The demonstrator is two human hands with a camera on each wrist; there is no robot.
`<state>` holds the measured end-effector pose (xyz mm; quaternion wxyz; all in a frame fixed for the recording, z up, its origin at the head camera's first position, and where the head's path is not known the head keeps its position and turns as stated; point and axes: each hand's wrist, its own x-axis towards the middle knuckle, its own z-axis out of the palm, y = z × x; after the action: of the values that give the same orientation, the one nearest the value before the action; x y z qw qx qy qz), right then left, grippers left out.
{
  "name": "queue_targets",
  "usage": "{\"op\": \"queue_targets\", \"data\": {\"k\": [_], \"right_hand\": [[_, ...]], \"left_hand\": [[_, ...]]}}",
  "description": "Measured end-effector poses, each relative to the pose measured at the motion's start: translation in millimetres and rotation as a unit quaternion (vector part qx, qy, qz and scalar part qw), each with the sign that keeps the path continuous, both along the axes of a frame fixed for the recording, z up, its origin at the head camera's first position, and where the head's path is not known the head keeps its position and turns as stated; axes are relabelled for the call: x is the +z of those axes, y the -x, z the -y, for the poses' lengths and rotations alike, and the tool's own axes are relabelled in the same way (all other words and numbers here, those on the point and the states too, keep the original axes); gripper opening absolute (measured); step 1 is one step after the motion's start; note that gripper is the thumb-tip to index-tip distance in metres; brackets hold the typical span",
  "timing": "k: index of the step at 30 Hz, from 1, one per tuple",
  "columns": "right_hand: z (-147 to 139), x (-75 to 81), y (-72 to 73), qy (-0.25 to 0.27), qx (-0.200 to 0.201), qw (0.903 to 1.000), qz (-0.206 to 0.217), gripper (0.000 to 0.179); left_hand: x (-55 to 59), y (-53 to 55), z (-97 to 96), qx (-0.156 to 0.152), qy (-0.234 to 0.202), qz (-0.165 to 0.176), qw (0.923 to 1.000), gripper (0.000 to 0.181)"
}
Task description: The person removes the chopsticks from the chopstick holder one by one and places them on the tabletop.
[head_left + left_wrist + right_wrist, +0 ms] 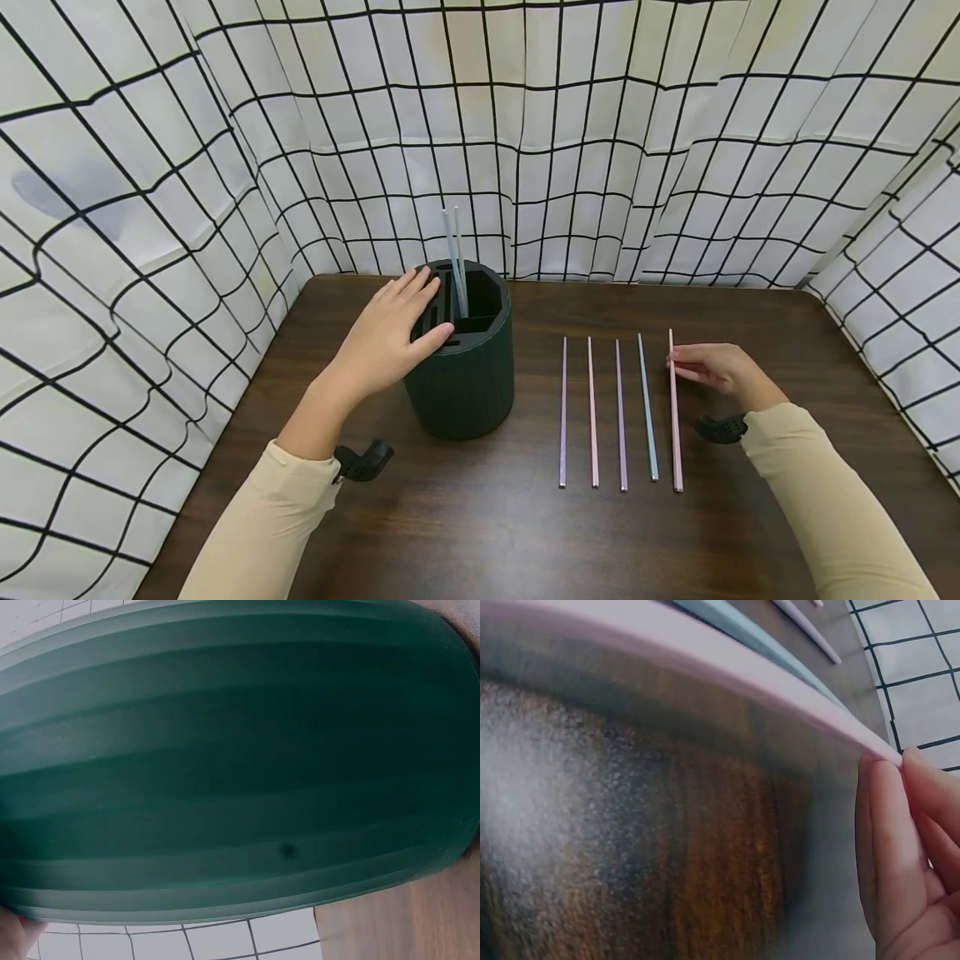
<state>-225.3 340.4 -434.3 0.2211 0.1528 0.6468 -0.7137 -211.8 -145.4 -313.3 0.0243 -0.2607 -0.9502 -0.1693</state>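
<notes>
My left hand rests on the top of a dark green ribbed utensil holder, fingers spread over its slotted side and thumb along the front rim. In the left wrist view the holder's wall fills most of the picture. A light blue chopstick and a pale greenish one stand upright in the holder's open compartment. On the right, my right hand pinches a pink chopstick near its far end between thumb and fingers. The right wrist view shows this pink chopstick running away from the fingertips.
Left of the held chopstick lie a blue chopstick, a purple one, a pink one and another purple one, roughly parallel on the dark wooden table. White grid-patterned curtains enclose the table's back and sides.
</notes>
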Motion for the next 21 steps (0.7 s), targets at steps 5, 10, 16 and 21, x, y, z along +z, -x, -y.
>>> {"op": "queue_targets", "data": {"k": [5, 10, 16, 21], "right_hand": [[2, -1.2, -1.1, -0.025, -0.018, 0.9995, 0.005, 0.021], [0, -1.0, -0.8, -0.047, -0.024, 0.9985, -0.014, 0.028], [4, 4.4, 1.0, -0.063, -0.032, 0.9972, -0.026, 0.037], [15, 18.8, 5.8, -0.073, -0.022, 0.9957, -0.053, 0.061]], "left_hand": [[-0.8, -0.1, 0.0, 0.000, -0.002, 0.002, 1.0000, 0.075], [-0.9, -0.8, 0.0, 0.002, -0.004, 0.001, 1.0000, 0.075], [-0.8, -0.3, -0.8, 0.000, -0.005, -0.001, 1.0000, 0.075], [-0.7, -0.1, -0.5, 0.000, -0.006, 0.001, 1.0000, 0.075]]}}
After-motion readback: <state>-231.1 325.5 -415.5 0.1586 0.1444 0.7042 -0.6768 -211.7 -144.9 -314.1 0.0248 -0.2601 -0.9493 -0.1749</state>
